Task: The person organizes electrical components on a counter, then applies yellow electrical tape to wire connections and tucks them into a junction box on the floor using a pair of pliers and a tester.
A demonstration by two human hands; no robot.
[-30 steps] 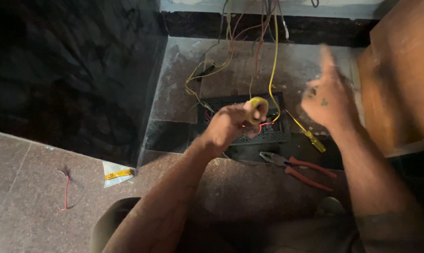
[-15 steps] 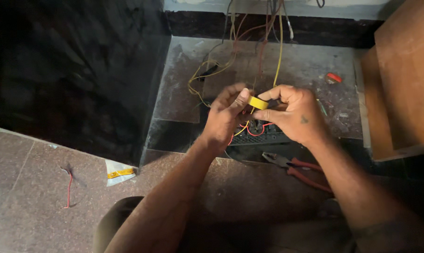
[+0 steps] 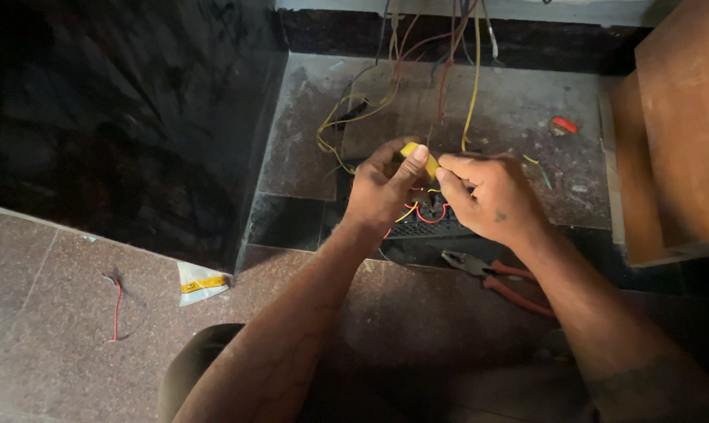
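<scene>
Stone floor: two hands pinch one yellow tape roll, one pliers nearby

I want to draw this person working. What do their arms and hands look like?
Both arms are bare, with no sleeves showing, and there are no gloves, rings or watch. The left hand is plain. The right hand has a small dark mark on its back. The right forearm looks to have faint dark markings near the picture's bottom edge, too dim to make out.

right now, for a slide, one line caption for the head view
Left hand and right hand pinch a small yellow piece above a black box of wires, red-handled pliers beside it.
</scene>
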